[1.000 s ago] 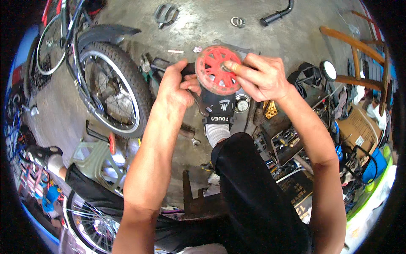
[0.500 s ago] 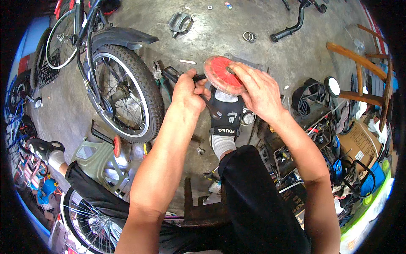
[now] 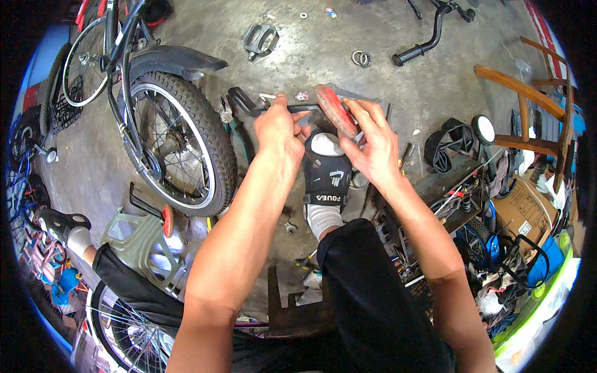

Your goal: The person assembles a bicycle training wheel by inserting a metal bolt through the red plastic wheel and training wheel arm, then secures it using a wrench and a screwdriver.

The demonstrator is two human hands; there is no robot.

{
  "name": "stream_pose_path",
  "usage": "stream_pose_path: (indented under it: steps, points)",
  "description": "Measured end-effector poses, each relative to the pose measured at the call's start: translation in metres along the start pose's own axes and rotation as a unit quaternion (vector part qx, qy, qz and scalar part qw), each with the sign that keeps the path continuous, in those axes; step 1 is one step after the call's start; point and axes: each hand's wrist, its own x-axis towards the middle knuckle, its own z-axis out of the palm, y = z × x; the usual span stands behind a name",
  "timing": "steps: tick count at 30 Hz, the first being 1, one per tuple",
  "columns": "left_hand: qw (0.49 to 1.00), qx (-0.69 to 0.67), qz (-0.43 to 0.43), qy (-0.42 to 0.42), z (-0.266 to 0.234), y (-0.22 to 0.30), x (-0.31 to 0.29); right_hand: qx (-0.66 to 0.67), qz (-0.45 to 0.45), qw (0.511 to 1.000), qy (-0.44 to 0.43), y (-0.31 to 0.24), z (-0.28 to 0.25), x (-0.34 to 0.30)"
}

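A small red training wheel (image 3: 336,110) with a worn, greyish rim is held above my shoe, turned nearly edge-on. My right hand (image 3: 375,142) grips it from the right, fingers over its face and thumb at the lower rim. From its left side a bent black bracket (image 3: 244,104) runs through my left hand (image 3: 278,129), which is closed around it. Part of the bracket is hidden by those fingers. A second training wheel (image 3: 167,221) on a similar black arm rests on a grey-green plastic stool (image 3: 134,231) at the left.
Left of my hands stands a bicycle with a knobbly tyre (image 3: 225,152); pliers (image 3: 227,110) lie beside it. A pedal (image 3: 260,41), metal rings (image 3: 361,58) and a black handlebar (image 3: 423,48) are on the floor ahead. At right are a wooden chair frame (image 3: 528,144) and a cardboard box (image 3: 521,214).
The training wheel has turned from showing its red face to nearly edge-on. Its bracket now extends farther left of my left hand. A metal tool end below that hand no longer shows.
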Motion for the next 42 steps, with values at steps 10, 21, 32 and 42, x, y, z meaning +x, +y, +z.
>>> stream_pose_path:
  steps: [10, 21, 32, 42]
  points:
    - [0.991, 0.108, 0.073, -0.024, 0.003, -0.009, -0.004, 0.127, 0.091, 0.987, 0.043, 0.013, 0.02, 0.012]
    - [0.778, 0.466, 0.399, -0.139, -0.041, -0.027, -0.03, 0.52, 0.424, 0.741, 0.0, 0.007, 0.006, 0.016]
    - [0.556, 0.568, 0.597, -0.11, -0.027, -0.01, -0.022, 0.598, 0.427, 0.678, 0.029, 0.001, 0.023, 0.001]
    - [0.61, 0.572, 0.535, -0.121, -0.019, -0.002, -0.018, 0.599, 0.388, 0.7, 0.026, -0.004, 0.028, -0.004]
